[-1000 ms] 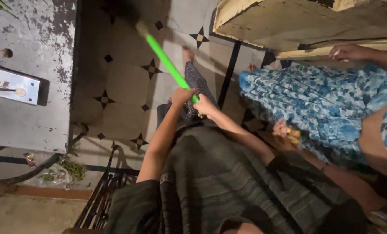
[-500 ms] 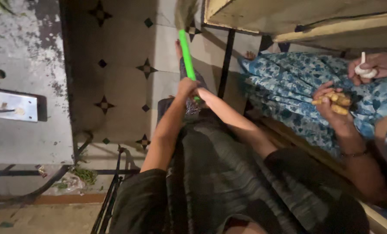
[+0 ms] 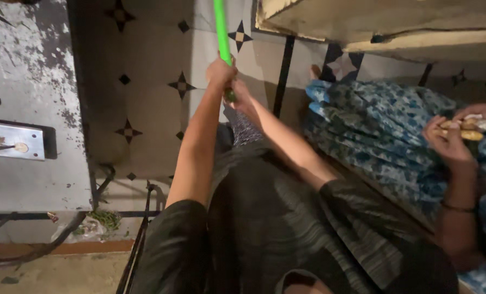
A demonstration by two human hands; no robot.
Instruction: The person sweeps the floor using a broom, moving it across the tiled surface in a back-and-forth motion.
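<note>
My left hand (image 3: 220,71) and my right hand (image 3: 239,95) both grip a bright green broom handle (image 3: 220,30), left above right. The handle runs almost straight up and out of the top of the view; its head is out of sight. Both my arms are stretched forward over the patterned tile floor (image 3: 150,71). I wear a dark striped garment.
A second person in a blue patterned dress (image 3: 384,136) sits at my right, a hand (image 3: 451,141) holding small yellowish pieces. A wooden bench or table (image 3: 384,24) is at top right. A worn grey slab (image 3: 25,109) with a metal plate lies left; a black metal frame (image 3: 139,234) stands below.
My hands have pushed forward and up with the handle, which swung from slanting left to nearly vertical. The other person's hands have moved right.
</note>
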